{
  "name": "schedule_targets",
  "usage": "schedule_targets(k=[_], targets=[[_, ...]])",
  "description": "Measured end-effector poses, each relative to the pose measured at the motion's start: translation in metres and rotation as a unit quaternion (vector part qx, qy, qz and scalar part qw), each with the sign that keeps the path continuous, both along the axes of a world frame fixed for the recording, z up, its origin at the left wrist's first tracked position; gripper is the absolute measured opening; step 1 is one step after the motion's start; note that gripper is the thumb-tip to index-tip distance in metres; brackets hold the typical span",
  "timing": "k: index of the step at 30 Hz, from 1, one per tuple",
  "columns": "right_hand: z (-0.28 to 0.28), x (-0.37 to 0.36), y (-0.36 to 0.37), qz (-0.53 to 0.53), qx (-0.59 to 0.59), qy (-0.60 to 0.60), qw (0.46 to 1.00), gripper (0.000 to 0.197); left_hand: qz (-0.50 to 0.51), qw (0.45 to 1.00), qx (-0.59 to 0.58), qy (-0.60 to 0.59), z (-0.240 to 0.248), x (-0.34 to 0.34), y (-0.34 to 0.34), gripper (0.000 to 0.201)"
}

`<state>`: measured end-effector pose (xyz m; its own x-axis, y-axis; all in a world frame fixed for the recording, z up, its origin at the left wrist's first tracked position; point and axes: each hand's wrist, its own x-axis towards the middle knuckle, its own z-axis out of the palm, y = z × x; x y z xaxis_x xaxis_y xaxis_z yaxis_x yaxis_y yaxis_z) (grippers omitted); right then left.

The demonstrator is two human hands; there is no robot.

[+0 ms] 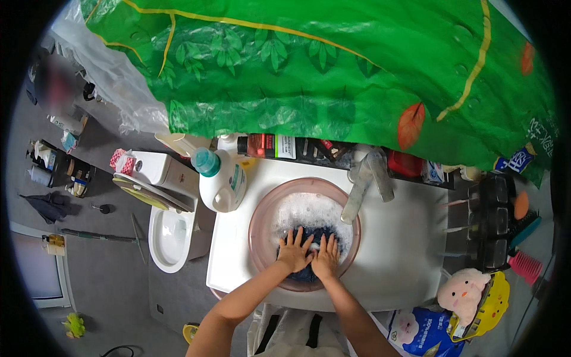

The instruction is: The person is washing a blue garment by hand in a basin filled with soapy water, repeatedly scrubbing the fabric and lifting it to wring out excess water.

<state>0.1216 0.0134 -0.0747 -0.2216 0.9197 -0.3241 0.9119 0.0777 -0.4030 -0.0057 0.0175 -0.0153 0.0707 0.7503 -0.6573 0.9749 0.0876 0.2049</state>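
Note:
A pinkish, see-through basin [256, 262] of foamy water sits in the white sink. Inside lies a dark blue cloth [304, 275], partly under white suds [303, 208]. My left hand [294, 252] presses flat on the cloth with its fingers spread. Beside it, my right hand [325, 258] also lies on the cloth, fingers stretched out and slightly apart. The two thumbs are close together. Neither hand grips the cloth. What kind of cloth it is, I cannot tell.
The tap [360, 193] reaches over the basin's right rim. Left of the basin stands a white bottle with a teal cap [221, 181]. Bottles and boxes line the shelf [309, 148] behind. Green plastic sheeting [285, 77] covers the back. A toilet [171, 238] stands at left.

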Motion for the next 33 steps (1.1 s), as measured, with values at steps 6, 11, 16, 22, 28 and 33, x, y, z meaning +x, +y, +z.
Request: schedule_targets(k=[6, 11, 16, 22, 28, 33], targets=[[-0.018, 0.0, 0.044, 0.002, -0.199, 0.016, 0.98, 0.057, -0.104, 0.993, 0.01, 0.052, -0.047, -0.006, 0.033, 0.055], [-0.049, 0.029, 0.031, -0.119, -0.088, 0.27, 0.952, 0.05, -0.046, 0.998, -0.013, 0.042, -0.07, -0.018, 0.062, 0.045], [-0.023, 0.027, 0.016, -0.452, -0.213, 0.371, 0.783, 0.053, 0.369, 0.883, 0.292, 0.001, -0.049, 0.013, 0.024, 0.051], [-0.001, 0.007, 0.04, -0.398, -0.465, 0.491, 0.619, 0.08, 0.413, 0.813, 0.303, -0.277, -0.045, 0.034, -0.011, 0.039], [-0.027, 0.011, 0.038, -0.388, -0.391, 0.417, 0.723, 0.075, 0.365, 0.794, 0.362, -0.323, 0.001, 0.064, -0.018, 0.017], [0.011, -0.005, 0.026, -0.347, -0.379, 0.389, 0.765, 0.075, 0.369, 0.792, 0.407, -0.267, -0.007, 0.048, -0.012, 0.021]])
